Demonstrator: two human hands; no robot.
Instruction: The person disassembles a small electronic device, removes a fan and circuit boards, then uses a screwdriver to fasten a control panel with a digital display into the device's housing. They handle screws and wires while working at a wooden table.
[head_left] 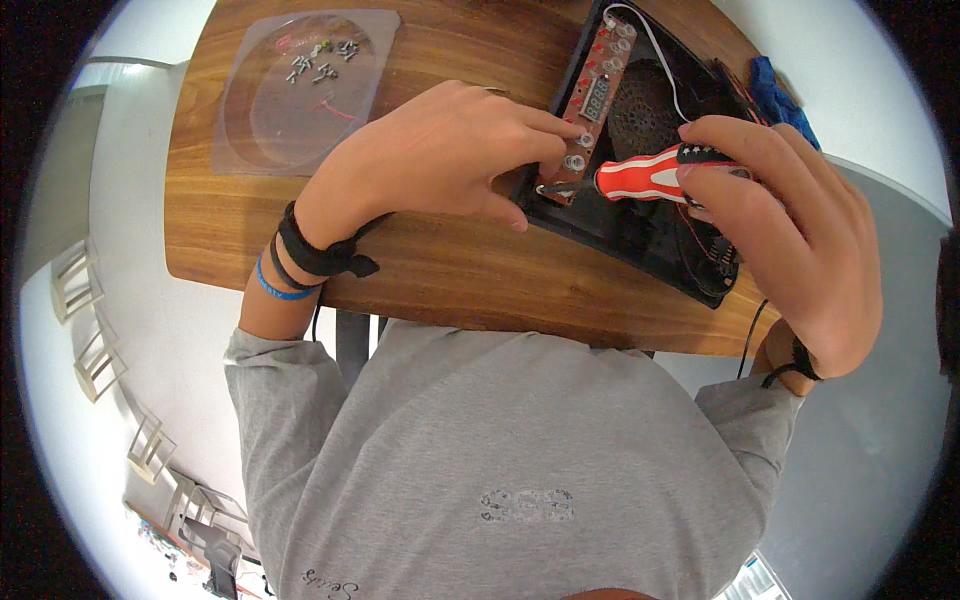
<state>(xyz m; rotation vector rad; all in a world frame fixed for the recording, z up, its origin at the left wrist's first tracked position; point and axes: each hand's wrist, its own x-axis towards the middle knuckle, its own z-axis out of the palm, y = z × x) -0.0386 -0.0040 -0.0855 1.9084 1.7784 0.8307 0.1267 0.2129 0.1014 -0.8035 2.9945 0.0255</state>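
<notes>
My right hand (810, 220) is closed around the screwdriver (640, 178), which has a red, white and black handle. Its metal shaft slants left, and the tip meets the lower end of a narrow brown circuit board (572, 108). That board carries a small display and several clear round parts, and lies along the left side of an open black plastic housing (600, 240). With fingers apart, my left hand (475, 145) reaches over the housing's left edge. Its index fingertip rests on the board near the clear round parts, while the thumb hangs free over the table.
Several small screws (322, 68) lie in a clear plastic tray (240, 150) at the far left of the wooden table (420, 265). A white wire (660, 50) loops over the housing. Something crumpled and blue (775, 95) sits at the far right. Chairs (98, 365) stand beyond the table.
</notes>
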